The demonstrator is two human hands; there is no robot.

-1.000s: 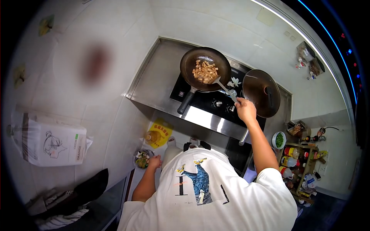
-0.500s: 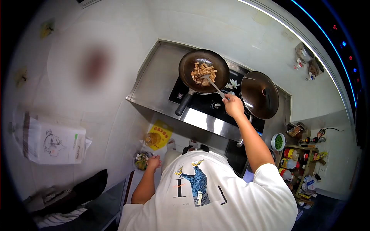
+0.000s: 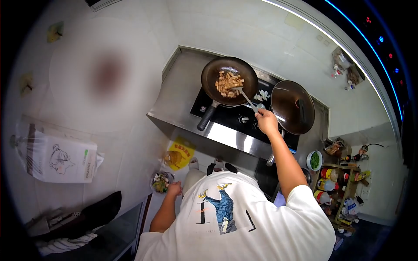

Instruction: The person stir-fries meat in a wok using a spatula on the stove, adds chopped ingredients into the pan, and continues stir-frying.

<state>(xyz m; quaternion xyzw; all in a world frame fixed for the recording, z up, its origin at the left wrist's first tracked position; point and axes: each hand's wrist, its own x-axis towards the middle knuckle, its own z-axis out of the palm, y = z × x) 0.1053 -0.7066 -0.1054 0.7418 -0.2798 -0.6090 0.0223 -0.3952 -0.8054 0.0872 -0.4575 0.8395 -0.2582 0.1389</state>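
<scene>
One spatula [image 3: 248, 99] is held in the closed fingers of the right hand [image 3: 267, 122], nearer than the left hand [image 3: 175, 189], whose grip I cannot tell. I see its long axis point forward-left, into diced food [image 3: 227, 83] inside the wok [image 3: 209, 75].

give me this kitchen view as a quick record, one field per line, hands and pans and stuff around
right hand: right hand, grip closed on a spatula
spatula tip: among the chopped food
pan: dark pan on the stove, handle towards the person
left hand: left hand, lowered beside what look like scraps; whether it holds anything is unclear
beside the pan: brown lid
farther right: white bowl of greens, bottles
</scene>
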